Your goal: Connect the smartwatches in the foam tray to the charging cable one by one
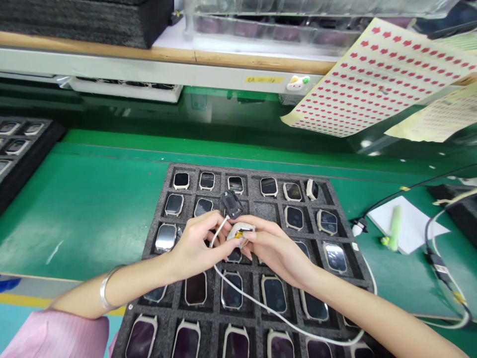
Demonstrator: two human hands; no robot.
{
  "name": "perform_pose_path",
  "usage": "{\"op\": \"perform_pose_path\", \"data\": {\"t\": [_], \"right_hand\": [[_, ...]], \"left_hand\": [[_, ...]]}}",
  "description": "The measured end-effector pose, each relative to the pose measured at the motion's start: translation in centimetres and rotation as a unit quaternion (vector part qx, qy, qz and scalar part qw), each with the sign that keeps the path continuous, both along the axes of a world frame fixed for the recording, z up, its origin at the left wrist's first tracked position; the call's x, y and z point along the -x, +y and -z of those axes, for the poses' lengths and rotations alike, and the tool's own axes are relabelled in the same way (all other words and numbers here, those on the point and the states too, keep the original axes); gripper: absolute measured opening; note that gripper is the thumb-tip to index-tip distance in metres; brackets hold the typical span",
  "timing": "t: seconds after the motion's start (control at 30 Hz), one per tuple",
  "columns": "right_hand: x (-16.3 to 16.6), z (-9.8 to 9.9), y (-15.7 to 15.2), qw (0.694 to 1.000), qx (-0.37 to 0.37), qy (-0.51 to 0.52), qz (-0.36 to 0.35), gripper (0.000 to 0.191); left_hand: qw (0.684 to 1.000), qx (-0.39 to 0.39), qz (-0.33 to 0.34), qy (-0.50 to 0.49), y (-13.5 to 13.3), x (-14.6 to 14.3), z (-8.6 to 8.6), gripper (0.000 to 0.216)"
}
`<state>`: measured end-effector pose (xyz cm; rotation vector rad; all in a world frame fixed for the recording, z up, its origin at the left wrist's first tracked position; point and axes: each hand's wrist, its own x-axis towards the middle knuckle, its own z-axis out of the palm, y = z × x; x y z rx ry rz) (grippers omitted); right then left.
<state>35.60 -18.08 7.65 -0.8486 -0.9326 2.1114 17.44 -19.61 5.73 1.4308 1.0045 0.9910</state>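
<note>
Gripping one pale watch case between left hand and right hand.
Case: at both hands' fingertips, above dark foam tray; black module just beyond it.

Lower left of frame: pink sleeve, pale shade, finely ribbed cloth. Cut loose, wide at the hem. Small patch of pink fabric at the bottom edge, just right of the sleeve; which part of the garment, cannot tell. Left forearm slender, bare from the hem on, save for one bracelet: silver-coloured, smooth, shiny, a plain band, broader on the outer face, thinner toward its top. Closed ring or open cuff: underside hidden. Left hand, centre of frame: bare, slim-fingered. Right forearm, lower right: bare up to the frame edge. Right hand, centre: bare too, slim.
</note>
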Motion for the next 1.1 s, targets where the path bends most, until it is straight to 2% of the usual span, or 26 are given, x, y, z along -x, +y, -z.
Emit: {"op": "perform_pose_path", "data": {"t": [0.2, 0.57, 0.8, 1.1], "right_hand": [[0.20, 0.03, -0.21, 1.000, -0.005, -0.003, 0.005, 0.022], [0.21, 0.21, -0.37, 1.000, -0.020, -0.018, 0.007, 0.023], [0.16, 0.05, -0.48, 1.000, -0.013, -0.017, 0.009, 0.035], [0.19, 0.55, -0.55, 0.999, -0.031, -0.019, 0.021, 0.029]], "left_hand": [[0.999, 0.037, 0.003, -0.014, 0.00, -0.04, -0.04, 0.016], [0.999, 0.034, -0.003, -0.011, 0.13, 0.01, -0.16, 0.015], [0.998, 0.052, -0.010, -0.024, 0.08, -0.02, -0.40, 0.018], [0.999, 0.045, -0.008, -0.016, 0.08, -0.04, -0.03, 0.018]]}}
